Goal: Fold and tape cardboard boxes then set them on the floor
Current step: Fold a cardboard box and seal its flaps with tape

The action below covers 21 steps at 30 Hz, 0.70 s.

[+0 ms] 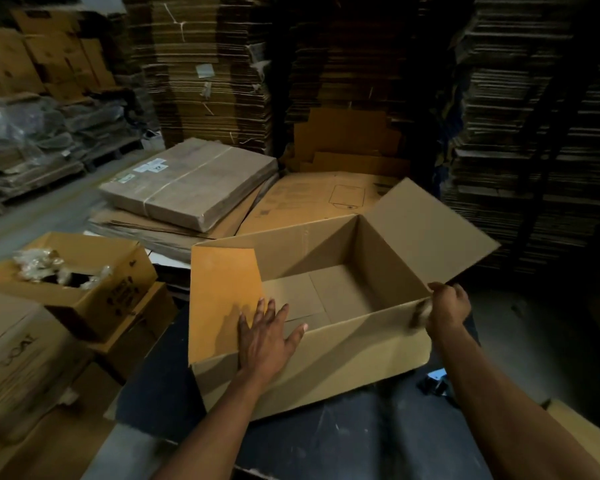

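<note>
Warehouse, flat-carton stacks (205,74) behind. Open cardboard box (326,358) on dark table (343,445). Left hand (265,344) flat on flap, fingers straight. Right hand (447,311) pinches near corner. Folding step; next likely close flaps, tape.

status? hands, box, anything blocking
Left hand flat, pressing the left flap. Right hand gripping the box at its near right corner. Top open, right flap up. Nothing blocking.

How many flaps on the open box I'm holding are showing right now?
2 clearly: the left flap, folded inward under the left hand, and the right flap, angled outward above the right hand. Near and far flaps may be hidden.
</note>
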Tool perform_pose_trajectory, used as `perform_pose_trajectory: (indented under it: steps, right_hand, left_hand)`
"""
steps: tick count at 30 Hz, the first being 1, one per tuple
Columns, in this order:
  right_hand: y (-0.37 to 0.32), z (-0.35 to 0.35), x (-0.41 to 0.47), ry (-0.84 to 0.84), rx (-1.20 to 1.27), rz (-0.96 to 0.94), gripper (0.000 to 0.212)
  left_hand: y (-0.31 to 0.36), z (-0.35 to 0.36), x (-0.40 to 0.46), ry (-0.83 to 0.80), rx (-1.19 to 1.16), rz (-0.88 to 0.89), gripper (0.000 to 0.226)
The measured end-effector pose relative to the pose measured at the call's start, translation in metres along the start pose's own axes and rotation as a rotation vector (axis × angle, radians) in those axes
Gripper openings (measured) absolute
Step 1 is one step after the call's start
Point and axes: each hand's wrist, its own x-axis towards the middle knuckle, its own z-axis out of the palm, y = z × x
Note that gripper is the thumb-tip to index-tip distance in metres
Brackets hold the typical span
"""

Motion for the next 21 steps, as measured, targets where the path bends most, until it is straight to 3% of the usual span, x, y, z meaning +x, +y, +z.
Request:
perform_pose_trajectory:
  steps: [4, 9, 11, 14, 18, 21]
  right_hand:
    - [0.010, -0.020, 0.000, -0.247, -0.336, -0.267, 0.043]
    - [0.035, -0.053, -0.007, -0.492, -1.047, -0.637, 0.036]
    - [0.047, -0.061, -0.015, -0.590, -1.074, -0.645, 0.047]
    - [0.055, -0.072, -0.026, -0.705, -0.918, -0.628, 0.061]
    - [0.063, -0.080, -0.046, -0.595, -0.678, -0.358, 0.083]
    - [0.074, -0.088, -0.061, -0.549, -0.716, -0.155, 0.107]
  left_hand:
    - [-0.003, -0.002, 0.001, -0.006, -0.002, 0.036, 0.079]
    - [-0.035, -0.002, 0.008, 0.020, 0.002, 0.051, 0.087]
    - [-0.053, -0.003, 0.012, 0.046, 0.007, 0.061, 0.095]
    - [-0.075, -0.006, 0.017, 0.064, 0.007, 0.063, 0.097]
    - [-0.079, -0.010, 0.018, 0.089, 0.004, 0.082, 0.095]
    - [-0.065, -0.007, 0.006, 0.139, -0.033, 0.107, 0.085]
